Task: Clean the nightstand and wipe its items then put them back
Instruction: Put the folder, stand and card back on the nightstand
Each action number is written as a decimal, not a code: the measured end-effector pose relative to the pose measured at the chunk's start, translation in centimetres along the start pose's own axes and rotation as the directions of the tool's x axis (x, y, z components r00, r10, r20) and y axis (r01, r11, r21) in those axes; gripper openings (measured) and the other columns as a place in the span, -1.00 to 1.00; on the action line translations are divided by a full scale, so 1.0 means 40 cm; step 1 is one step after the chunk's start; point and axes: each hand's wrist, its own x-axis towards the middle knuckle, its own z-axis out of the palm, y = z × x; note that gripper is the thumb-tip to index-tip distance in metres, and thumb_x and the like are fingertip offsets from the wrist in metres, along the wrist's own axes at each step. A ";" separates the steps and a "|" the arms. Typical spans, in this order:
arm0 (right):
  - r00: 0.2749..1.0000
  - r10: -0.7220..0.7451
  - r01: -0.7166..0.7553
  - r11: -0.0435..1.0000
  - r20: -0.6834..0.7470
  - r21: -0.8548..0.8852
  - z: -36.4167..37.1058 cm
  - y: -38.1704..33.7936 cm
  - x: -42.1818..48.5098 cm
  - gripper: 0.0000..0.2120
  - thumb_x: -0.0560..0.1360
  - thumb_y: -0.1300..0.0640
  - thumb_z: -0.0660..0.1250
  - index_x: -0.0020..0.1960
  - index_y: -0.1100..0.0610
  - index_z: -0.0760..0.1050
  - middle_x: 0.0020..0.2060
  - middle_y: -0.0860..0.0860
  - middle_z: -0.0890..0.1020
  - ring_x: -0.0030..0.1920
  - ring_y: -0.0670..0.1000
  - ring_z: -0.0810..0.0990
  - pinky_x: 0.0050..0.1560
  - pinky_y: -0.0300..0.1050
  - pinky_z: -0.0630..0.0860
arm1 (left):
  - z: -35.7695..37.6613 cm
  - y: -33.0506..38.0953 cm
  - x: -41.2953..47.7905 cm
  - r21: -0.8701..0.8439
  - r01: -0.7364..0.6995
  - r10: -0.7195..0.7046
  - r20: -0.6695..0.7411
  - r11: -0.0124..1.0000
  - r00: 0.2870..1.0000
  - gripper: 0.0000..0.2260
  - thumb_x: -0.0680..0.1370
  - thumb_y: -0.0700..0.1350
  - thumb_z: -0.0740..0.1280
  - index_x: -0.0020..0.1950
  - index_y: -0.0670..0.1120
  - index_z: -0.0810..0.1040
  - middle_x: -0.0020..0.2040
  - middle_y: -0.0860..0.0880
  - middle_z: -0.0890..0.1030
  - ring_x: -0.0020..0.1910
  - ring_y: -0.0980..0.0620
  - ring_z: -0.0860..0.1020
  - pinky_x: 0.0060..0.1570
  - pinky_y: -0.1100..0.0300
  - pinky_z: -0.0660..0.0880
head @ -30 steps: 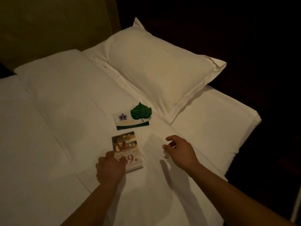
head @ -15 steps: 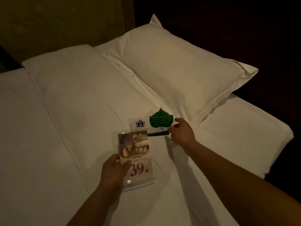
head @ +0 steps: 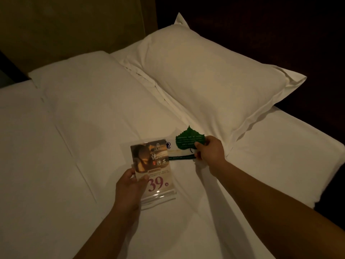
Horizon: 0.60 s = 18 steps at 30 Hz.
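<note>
A clear acrylic sign stand with a photo advert and a large "39" is lifted off the white bed, gripped at its left edge by my left hand. Just beyond it, a green leaf-shaped card lies over a white card with a dark green strip. My right hand pinches the right side of these two cards, thumb on the leaf. Part of the white card is hidden behind the sign stand.
A white pillow lies directly behind the cards. The white bed sheet spreads left and forward. The bed's right edge drops into dark floor. A dim wall stands at the back left.
My left hand has lifted the sign stand from flat on the bed. My right hand moved forward from the open sheet and took hold of the leaf card and white card.
</note>
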 end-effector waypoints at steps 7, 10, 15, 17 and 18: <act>0.999 -0.012 0.015 0.998 -0.037 0.065 -0.086 0.008 -0.041 -0.94 0.55 0.24 0.31 -0.08 0.20 0.54 -0.33 0.09 0.58 -0.43 0.00 0.53 -0.34 -0.07 0.51 | 0.012 0.005 -0.010 0.047 -0.043 0.041 0.037 0.998 0.998 -0.85 0.55 -0.30 0.35 0.04 -0.09 0.60 -0.14 -0.12 0.74 -0.15 -0.11 0.71 -0.06 -0.04 0.62; 0.997 -0.028 0.035 0.995 -0.066 0.094 -0.149 0.013 -0.063 -0.93 0.57 0.24 0.29 -0.01 0.16 0.55 -0.22 0.09 0.61 -0.36 0.00 0.54 -0.33 -0.14 0.49 | 0.032 0.015 -0.022 0.037 -0.043 0.040 0.065 0.998 0.997 -0.84 0.54 -0.30 0.36 0.06 -0.10 0.60 -0.10 -0.17 0.73 -0.09 -0.16 0.71 -0.01 -0.10 0.62; 0.990 -0.069 0.079 0.994 -0.127 0.081 -0.270 0.013 -0.110 -0.89 0.56 0.25 0.29 0.06 0.17 0.56 -0.11 0.13 0.64 -0.36 -0.02 0.54 -0.41 -0.26 0.46 | 0.087 0.039 -0.048 0.038 -0.077 0.070 0.158 0.996 0.985 -0.82 0.54 -0.30 0.36 0.10 -0.11 0.60 -0.08 -0.17 0.74 -0.07 -0.17 0.71 0.03 -0.14 0.61; 0.984 -0.087 0.099 0.993 -0.155 0.071 -0.320 0.010 -0.134 -0.89 0.56 0.24 0.29 0.05 0.17 0.56 -0.12 0.12 0.64 -0.42 -0.05 0.53 -0.43 -0.27 0.45 | 0.116 0.043 -0.063 0.037 -0.100 0.091 0.200 0.994 0.976 -0.82 0.55 -0.29 0.36 0.09 -0.08 0.62 -0.07 -0.16 0.74 -0.08 -0.15 0.72 -0.02 -0.10 0.62; 0.982 -0.094 0.107 0.992 -0.166 0.068 -0.344 0.009 -0.147 -0.89 0.57 0.24 0.28 0.04 0.15 0.56 -0.13 0.11 0.64 -0.44 -0.07 0.52 -0.44 -0.26 0.45 | 0.132 0.043 -0.074 0.035 -0.110 0.100 0.218 0.993 0.971 -0.82 0.55 -0.28 0.36 0.08 -0.07 0.63 -0.07 -0.15 0.74 -0.08 -0.15 0.72 -0.03 -0.08 0.62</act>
